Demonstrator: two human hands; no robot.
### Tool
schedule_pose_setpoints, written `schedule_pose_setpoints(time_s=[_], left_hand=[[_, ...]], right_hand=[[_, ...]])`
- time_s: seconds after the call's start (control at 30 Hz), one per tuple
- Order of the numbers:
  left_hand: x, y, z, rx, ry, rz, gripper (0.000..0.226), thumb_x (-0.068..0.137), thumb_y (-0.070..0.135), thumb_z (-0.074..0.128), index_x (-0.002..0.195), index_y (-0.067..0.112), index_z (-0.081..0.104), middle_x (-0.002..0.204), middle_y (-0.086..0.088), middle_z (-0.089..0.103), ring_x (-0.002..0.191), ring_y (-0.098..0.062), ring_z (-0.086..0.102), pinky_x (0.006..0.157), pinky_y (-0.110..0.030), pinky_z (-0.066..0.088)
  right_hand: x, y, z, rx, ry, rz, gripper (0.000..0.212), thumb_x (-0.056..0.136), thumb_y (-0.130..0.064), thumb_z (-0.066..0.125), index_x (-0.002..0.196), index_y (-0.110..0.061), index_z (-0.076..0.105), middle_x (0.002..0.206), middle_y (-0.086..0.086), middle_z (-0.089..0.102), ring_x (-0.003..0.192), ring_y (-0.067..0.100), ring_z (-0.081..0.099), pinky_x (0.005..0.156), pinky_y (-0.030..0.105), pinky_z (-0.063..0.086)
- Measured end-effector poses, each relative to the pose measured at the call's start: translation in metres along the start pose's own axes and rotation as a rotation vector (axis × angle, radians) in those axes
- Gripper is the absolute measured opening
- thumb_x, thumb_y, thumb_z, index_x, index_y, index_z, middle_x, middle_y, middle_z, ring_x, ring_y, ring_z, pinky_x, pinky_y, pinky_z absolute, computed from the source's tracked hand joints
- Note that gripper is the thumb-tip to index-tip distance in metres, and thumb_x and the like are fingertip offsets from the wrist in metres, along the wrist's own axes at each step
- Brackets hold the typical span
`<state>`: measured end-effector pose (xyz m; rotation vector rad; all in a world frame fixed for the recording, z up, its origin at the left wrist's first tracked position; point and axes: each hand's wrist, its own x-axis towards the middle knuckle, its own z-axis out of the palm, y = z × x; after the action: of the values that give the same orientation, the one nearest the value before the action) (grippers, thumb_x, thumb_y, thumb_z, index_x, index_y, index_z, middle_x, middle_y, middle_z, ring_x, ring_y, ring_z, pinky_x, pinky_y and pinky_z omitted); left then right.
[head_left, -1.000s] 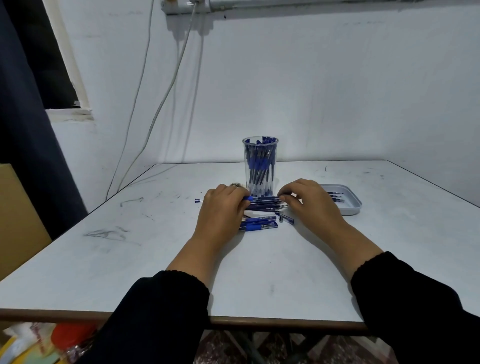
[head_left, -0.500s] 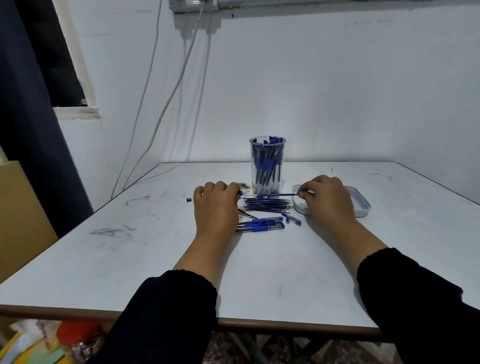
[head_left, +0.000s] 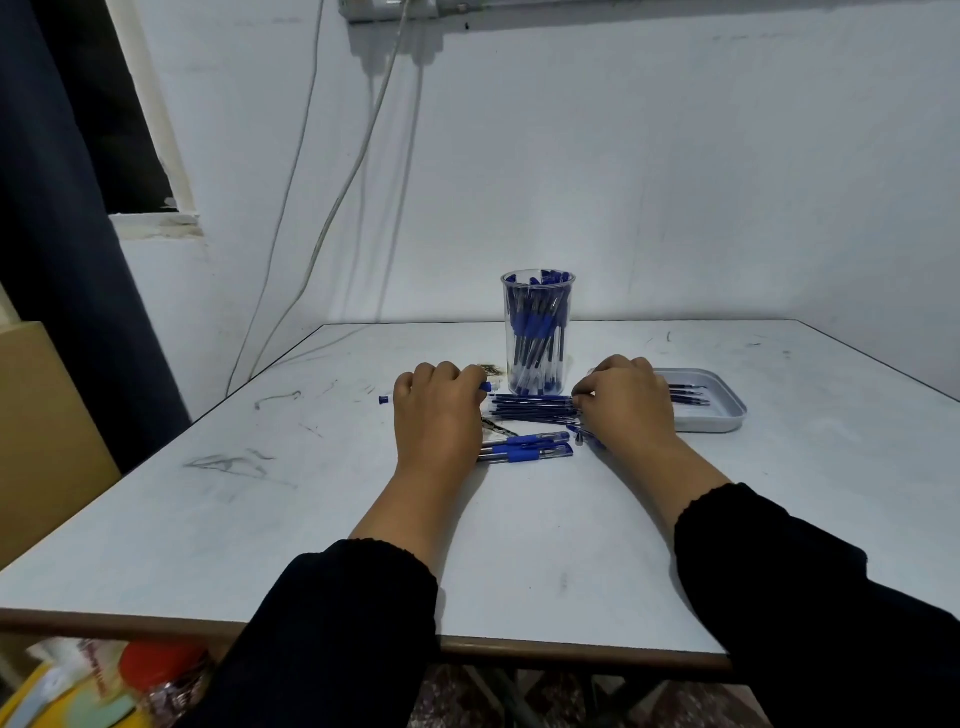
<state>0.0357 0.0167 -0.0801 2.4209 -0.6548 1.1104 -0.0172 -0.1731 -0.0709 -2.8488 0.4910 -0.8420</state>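
A pile of thin dark-blue pen refills (head_left: 535, 408) lies on the white table (head_left: 311, 519), in front of a clear cup (head_left: 537, 332) full of blue pens. My left hand (head_left: 436, 415) is curled over a blue pen (head_left: 485, 386), whose ends show on both sides of the hand. My right hand (head_left: 626, 405) pinches the right end of the refill pile with thumb and fingertips. Two assembled blue pens (head_left: 524, 449) lie side by side just nearer to me, between the hands.
A shallow grey tray (head_left: 727, 415) holding several refills (head_left: 688, 395) sits right of my right hand. A small pen tip (head_left: 579, 441) and a dark metal piece (head_left: 496, 428) lie by the pens. The wall stands close behind; cables hang at back left.
My right hand carried one refill to the grey tray, left it there, and has come back to the right end of the pile. My left hand has stayed put.
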Motion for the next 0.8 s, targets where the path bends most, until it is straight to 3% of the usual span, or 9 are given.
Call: schedule_pose_setpoints(time_s=[0.23, 0.4, 0.53, 0.7, 0.77, 0.8], left_hand=[[-0.001, 0.001, -0.001, -0.012, -0.021, -0.001, 0.006, 0.086, 0.015, 0.065, 0.091, 0.017, 0.068, 0.079, -0.005, 0.064, 0.081, -0.032, 0.053, 0.079, -0.037, 0.03], [-0.002, 0.003, -0.001, -0.042, -0.005, 0.051, 0.007, 0.081, 0.011, 0.07, 0.085, 0.016, 0.068, 0.074, -0.004, 0.063, 0.074, -0.031, 0.054, 0.075, -0.038, 0.036], [-0.005, 0.009, -0.001, -0.12, 0.02, 0.185, 0.009, 0.08, 0.01, 0.071, 0.085, 0.017, 0.068, 0.076, 0.0, 0.063, 0.074, -0.027, 0.053, 0.076, -0.035, 0.032], [-0.006, 0.011, -0.002, -0.158, 0.005, 0.219, 0.01, 0.081, 0.009, 0.07, 0.086, 0.018, 0.068, 0.077, 0.002, 0.063, 0.074, -0.025, 0.052, 0.075, -0.03, 0.025], [-0.006, 0.011, -0.003, -0.169, -0.008, 0.215, 0.009, 0.081, 0.009, 0.069, 0.086, 0.017, 0.068, 0.077, 0.002, 0.063, 0.075, -0.025, 0.052, 0.075, -0.031, 0.028], [-0.006, 0.011, -0.003, -0.17, -0.012, 0.216, 0.009, 0.081, 0.009, 0.07, 0.086, 0.017, 0.068, 0.077, 0.002, 0.063, 0.075, -0.025, 0.053, 0.075, -0.032, 0.03]], right_hand=[[0.001, 0.002, -0.002, 0.062, 0.049, 0.021, 0.024, 0.096, -0.027, 0.052, 0.107, -0.025, 0.073, 0.115, 0.002, 0.063, 0.11, 0.025, 0.048, 0.088, 0.035, 0.037], [0.006, 0.019, -0.009, 0.13, 0.087, 0.123, 0.024, 0.095, -0.022, 0.051, 0.104, -0.02, 0.073, 0.106, 0.006, 0.066, 0.103, 0.027, 0.052, 0.076, 0.033, 0.036], [0.01, 0.042, -0.018, 0.159, 0.009, 0.276, 0.029, 0.091, -0.014, 0.049, 0.109, -0.015, 0.071, 0.113, 0.01, 0.067, 0.107, 0.03, 0.056, 0.081, 0.033, 0.043], [0.009, 0.056, -0.023, 0.243, -0.088, 0.438, 0.047, 0.091, -0.008, 0.046, 0.134, -0.021, 0.056, 0.137, 0.004, 0.054, 0.123, 0.027, 0.049, 0.089, 0.029, 0.04], [0.008, 0.055, -0.023, 0.178, -0.169, 0.438, 0.046, 0.089, -0.008, 0.048, 0.132, -0.024, 0.057, 0.135, 0.003, 0.056, 0.12, 0.025, 0.052, 0.088, 0.027, 0.041], [0.008, 0.054, -0.022, 0.126, -0.203, 0.422, 0.041, 0.087, -0.009, 0.05, 0.122, -0.025, 0.063, 0.128, 0.002, 0.06, 0.11, 0.024, 0.055, 0.081, 0.025, 0.042]])
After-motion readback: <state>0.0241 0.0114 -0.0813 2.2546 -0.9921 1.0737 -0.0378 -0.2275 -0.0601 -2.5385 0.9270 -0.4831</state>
